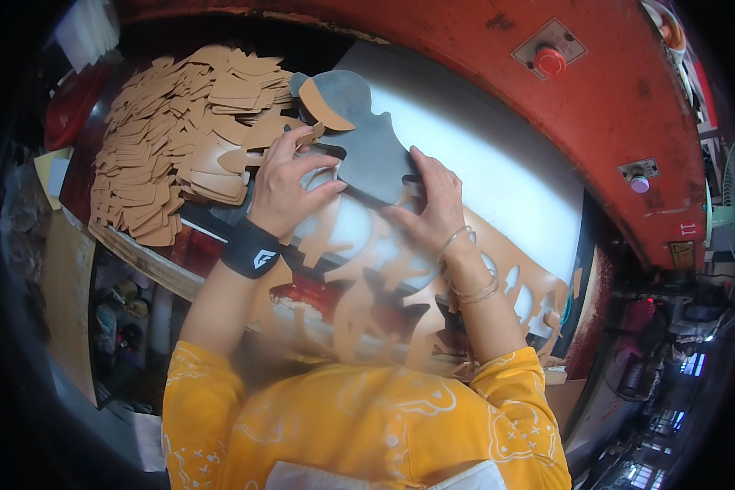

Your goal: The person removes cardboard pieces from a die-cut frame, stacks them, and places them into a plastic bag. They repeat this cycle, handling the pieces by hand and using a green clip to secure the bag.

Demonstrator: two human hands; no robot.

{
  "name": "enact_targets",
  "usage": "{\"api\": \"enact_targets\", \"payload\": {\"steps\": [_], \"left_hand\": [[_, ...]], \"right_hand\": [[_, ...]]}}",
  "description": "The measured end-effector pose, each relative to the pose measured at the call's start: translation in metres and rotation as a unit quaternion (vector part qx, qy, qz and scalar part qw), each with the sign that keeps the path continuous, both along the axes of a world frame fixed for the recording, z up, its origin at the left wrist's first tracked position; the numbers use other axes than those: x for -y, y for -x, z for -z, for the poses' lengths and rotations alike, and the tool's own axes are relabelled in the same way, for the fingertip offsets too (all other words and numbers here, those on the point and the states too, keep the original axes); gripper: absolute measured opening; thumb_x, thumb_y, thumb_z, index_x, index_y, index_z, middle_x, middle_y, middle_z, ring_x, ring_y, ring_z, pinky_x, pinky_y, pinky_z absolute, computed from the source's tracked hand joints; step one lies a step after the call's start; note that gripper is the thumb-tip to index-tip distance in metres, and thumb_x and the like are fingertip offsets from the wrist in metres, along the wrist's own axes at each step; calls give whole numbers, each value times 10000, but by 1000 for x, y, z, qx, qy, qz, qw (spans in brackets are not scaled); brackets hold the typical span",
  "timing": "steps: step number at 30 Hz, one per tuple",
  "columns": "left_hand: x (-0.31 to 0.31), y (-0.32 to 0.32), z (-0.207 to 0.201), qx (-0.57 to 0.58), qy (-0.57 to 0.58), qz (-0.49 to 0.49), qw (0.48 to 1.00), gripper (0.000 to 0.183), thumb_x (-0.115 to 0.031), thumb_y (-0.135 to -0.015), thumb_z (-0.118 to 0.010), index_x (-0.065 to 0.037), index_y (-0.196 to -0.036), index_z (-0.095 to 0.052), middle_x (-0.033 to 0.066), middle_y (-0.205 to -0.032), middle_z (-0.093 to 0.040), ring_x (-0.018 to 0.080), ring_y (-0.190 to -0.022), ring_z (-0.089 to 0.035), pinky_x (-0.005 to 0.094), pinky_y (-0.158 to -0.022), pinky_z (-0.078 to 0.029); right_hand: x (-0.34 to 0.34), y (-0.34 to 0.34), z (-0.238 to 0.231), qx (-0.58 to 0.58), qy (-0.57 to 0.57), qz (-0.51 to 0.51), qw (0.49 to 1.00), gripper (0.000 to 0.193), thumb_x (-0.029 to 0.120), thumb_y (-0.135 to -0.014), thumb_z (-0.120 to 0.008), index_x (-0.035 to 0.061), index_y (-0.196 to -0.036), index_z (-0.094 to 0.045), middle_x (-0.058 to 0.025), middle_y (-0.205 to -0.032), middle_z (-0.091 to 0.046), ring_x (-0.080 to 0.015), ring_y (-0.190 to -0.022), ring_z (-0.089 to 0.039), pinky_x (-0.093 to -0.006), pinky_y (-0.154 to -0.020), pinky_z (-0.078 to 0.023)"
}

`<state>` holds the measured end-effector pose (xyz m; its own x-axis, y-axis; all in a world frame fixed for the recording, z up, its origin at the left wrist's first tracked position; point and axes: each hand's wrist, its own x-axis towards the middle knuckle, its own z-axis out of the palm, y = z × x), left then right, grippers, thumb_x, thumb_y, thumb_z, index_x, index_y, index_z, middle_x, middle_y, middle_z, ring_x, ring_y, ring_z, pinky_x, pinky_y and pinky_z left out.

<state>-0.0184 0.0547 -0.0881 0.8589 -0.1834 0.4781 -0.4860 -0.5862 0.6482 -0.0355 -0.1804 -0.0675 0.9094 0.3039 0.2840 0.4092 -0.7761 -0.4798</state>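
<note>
A grey, curvy-edged cutting die (376,155) lies on the white press bed. My left hand (290,180), with a black wristband, grips its left edge between thumb and forefinger. The other fingers are bent beside small tan cut pieces. On the far side, my right hand (433,200), wearing bangles, holds the right edge, thumb near and fingers behind. A curved tan piece (325,106) rests on top of the die. Below both hands, a tan leather-like sheet (355,306) full of cut-out holes hangs over the front edge.
A large heap of tan cut pieces (151,139) stands at the left. The red machine body (465,41) runs along the back and right, bearing a red push button (550,61) and a smaller knob (639,182). The white bed (498,155) extends behind my right hand.
</note>
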Motion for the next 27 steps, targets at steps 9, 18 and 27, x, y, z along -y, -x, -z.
{"api": "enact_targets", "payload": {"steps": [9,18,27], "left_hand": [[-7,-4,3,3,107,-19,994,480,-86,-706,-667,-59,-1174,-565,142,-1173,-481,240,-950,-524,312,-850,-426],[-35,58,-55,32,16,-88,996,257,-25,-751,-611,8,-1006,-631,177,-982,-581,266,-842,-583,322,-764,-464],[-2,174,-7,-92,-132,85,983,152,-116,-827,-520,-27,-795,-639,126,-855,-605,286,-801,-571,370,-703,-446]], "right_hand": [[0,0,4,34,16,-11,999,796,201,-589,-777,31,-1267,-396,-148,-1181,-480,-307,-1112,-435,-417,-965,-278],[48,5,-40,13,-89,-7,996,707,132,-675,-697,22,-1299,-384,-188,-1282,-435,-339,-1194,-412,-392,-1007,-329],[207,115,-61,105,-446,239,856,161,161,-909,-524,11,-920,-584,-30,-742,-556,-104,-651,-515,-228,-592,-419]]}}
